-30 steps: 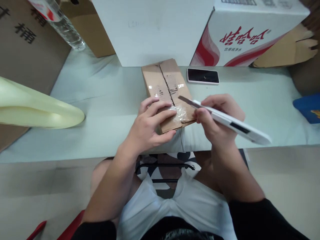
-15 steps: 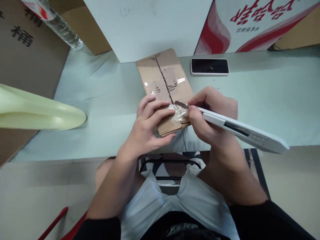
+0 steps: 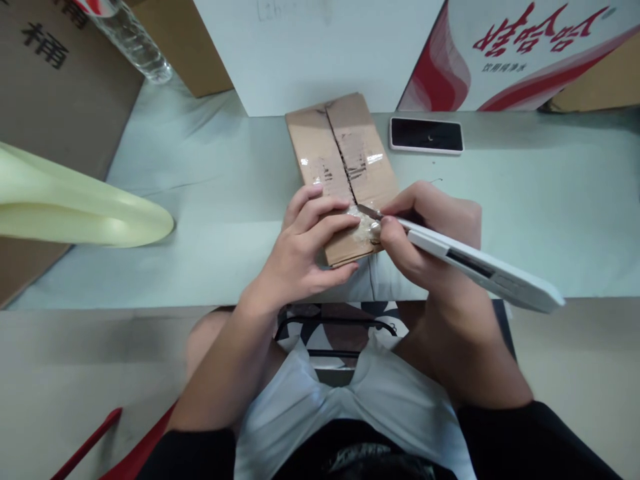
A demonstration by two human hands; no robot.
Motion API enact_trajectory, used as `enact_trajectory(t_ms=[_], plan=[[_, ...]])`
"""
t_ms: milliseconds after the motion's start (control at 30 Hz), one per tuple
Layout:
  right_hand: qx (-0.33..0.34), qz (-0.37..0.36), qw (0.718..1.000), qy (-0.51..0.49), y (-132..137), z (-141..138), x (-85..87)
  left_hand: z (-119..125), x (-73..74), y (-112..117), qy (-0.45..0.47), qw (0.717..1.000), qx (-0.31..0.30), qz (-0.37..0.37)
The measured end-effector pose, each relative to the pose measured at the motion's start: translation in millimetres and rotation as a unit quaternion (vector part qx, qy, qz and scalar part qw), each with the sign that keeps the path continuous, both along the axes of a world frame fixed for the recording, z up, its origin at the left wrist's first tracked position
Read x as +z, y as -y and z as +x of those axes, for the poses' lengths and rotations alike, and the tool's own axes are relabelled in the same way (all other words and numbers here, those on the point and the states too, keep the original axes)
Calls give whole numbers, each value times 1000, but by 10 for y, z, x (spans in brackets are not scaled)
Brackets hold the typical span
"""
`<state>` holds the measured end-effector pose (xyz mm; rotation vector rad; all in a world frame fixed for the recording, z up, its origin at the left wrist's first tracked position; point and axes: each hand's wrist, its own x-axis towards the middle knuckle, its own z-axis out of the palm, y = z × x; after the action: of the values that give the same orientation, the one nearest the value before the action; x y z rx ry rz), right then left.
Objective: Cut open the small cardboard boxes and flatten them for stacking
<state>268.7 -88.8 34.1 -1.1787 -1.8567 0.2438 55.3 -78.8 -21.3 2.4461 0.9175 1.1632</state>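
"Where's the cardboard box, and what's inside?"
"On the cloth-covered table, before the white carton. Its flaps meet at a seam, hiding any contents."
"And the hands?"
"The left hand grips the near corner, fingers spread on top; the right hand clasps a white cutter."
"Anything changed?"
"A second ago the blade pointed right of the seam; now its tip is at it, beside the tape."

The box is matt cardboard; its tape glossy; the cutter plastic.
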Motion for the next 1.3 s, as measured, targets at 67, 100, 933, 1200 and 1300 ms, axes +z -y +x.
enact_trajectory(t_ms=[67,100,933,1200,1300], plan=[[6,-6,1000,12,-6,7,13,2,12,3,-7,1000,1,0],[8,-5,1000,14,-8,10,19,4,18,5,-13,1000,4,-2],[-9,-64,998,26,58,4,113,38,-25,-10,4,999,23,28],[-10,-70,997,5,69,27,165,18,-33,-20,-11,1000,24,17],[-3,-65,998,-8,78,32,184,27,-23,-4,-4,1000,21,21]])
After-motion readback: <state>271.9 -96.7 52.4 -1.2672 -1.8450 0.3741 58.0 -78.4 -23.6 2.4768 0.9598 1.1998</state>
